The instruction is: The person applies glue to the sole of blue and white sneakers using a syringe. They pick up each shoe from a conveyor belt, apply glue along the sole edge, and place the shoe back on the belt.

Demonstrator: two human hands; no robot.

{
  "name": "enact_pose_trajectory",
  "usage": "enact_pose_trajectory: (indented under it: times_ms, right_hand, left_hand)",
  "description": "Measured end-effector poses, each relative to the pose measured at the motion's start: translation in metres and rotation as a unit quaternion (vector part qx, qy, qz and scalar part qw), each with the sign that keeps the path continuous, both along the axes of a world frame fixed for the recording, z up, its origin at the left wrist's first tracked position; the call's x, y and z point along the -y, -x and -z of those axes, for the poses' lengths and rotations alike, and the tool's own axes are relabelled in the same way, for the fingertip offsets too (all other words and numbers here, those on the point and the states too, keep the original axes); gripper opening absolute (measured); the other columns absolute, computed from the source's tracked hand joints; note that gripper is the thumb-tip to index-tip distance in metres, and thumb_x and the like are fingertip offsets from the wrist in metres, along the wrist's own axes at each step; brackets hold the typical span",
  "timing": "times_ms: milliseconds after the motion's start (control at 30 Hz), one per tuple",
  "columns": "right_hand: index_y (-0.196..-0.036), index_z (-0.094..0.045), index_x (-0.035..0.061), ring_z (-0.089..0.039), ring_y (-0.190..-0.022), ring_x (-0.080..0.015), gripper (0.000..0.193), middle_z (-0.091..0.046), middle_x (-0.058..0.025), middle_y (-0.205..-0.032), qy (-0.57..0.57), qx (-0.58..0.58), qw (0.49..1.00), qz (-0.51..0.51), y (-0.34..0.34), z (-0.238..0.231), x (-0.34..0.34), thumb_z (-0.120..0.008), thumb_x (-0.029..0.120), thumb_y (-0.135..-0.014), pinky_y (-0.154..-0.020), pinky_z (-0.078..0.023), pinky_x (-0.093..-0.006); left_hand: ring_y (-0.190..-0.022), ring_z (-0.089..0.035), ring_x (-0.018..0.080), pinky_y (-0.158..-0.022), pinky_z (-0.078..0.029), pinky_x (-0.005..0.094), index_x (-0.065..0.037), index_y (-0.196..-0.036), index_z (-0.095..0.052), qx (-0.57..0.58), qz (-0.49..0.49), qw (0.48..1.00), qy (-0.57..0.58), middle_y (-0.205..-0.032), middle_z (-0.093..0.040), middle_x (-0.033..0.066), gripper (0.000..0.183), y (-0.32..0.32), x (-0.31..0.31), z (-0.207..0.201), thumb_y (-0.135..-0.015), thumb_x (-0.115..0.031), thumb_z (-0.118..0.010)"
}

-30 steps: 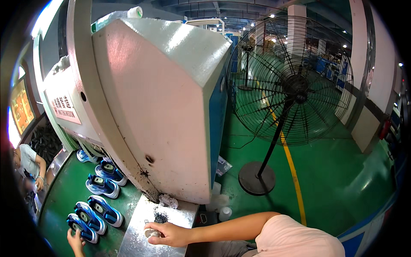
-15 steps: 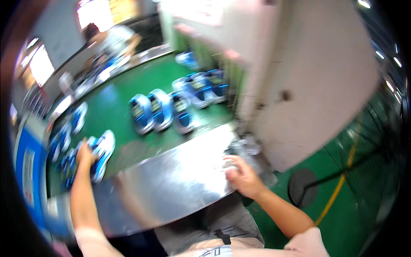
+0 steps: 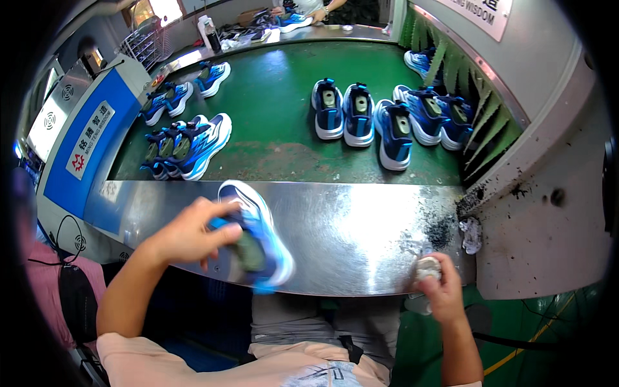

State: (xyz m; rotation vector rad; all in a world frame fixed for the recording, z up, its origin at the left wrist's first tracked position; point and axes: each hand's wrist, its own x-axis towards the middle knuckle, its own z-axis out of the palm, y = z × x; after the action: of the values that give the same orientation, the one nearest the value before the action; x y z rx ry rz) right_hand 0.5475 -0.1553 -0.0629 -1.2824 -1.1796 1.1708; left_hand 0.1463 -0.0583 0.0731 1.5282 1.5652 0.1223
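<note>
A blue-and-white sneaker (image 3: 271, 235) with an olive-green insert hangs tilted over the near metal ledge (image 3: 342, 226), blurred by motion. Fingers and thumb of my left hand (image 3: 184, 232) are closed on its upper. At the ledge's right end, my right hand (image 3: 443, 293) pinches a small crumpled whitish wad (image 3: 428, 271), perhaps cloth. Beyond the ledge, several like sneakers (image 3: 207, 145) stand close together at the left of the green surface (image 3: 277, 97). To the right, another group of sneakers (image 3: 393, 132) stands with heels toward me.
A machine housing with green strip flaps (image 3: 493, 116) borders the right side. At left is a blue-and-white panel box (image 3: 97, 138). Black smudges (image 3: 440, 232) and a crumpled white scrap (image 3: 471, 235) lie near the ledge's right end. Across the far edge, another person's hand (image 3: 318, 14) is by a sneaker.
My left hand has brought a sneaker from the left group back over the ledge toward me. My right hand still holds the wad. The head view has swung left.
</note>
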Motion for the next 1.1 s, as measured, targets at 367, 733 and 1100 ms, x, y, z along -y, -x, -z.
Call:
enact_pose_trajectory:
  times_ms: [367,733,1100]
  right_hand:
    - [-0.115,-0.048,0.005,-0.045,-0.063,-0.0034,0.033,-0.054,-0.0008,-0.081,0.075,0.009,0.997,0.025,-0.007,-0.017,-0.016,-0.052,0.03,-0.095,-0.05,-0.032,-0.0159]
    - [-0.11,-0.044,-0.0007,-0.039,-0.041,-0.0078,0.07,-0.053,-0.0094,-0.066,0.073,-0.227,0.955,-0.177,0.098,-0.102,-0.072,-0.041,0.066,-0.088,-0.034,-0.028,-0.0197]
    - [-0.115,-0.042,-0.0081,-0.042,-0.048,-0.0098,0.095,-0.05,-0.0075,-0.058,0.268,-0.25,0.87,-0.328,0.238,-0.095,-0.124,-0.024,0.079,-0.083,-0.046,-0.033,-0.0208]
  left_hand:
    - [-0.094,-0.064,0.0323,-0.082,-0.052,0.0394,-0.007,-0.107,-0.065,0.04,0.31,0.864,-0.395,-0.098,-0.067,0.0116,0.058,-0.043,-0.011,0.071,-0.052,-0.013,-0.082]
    - [-0.1,-0.065,0.0203,-0.088,-0.052,0.0319,-0.008,-0.099,-0.069,0.085,0.165,0.814,-0.551,-0.101,-0.068,0.0058,0.018,-0.043,0.102,0.117,-0.081,-0.008,-0.066]
    - [-0.104,-0.063,0.0266,-0.1,-0.045,0.0375,0.004,-0.096,-0.066,0.139,0.127,0.77,-0.609,-0.103,-0.066,0.0144,0.028,-0.034,0.101,0.134,-0.082,-0.014,-0.051]
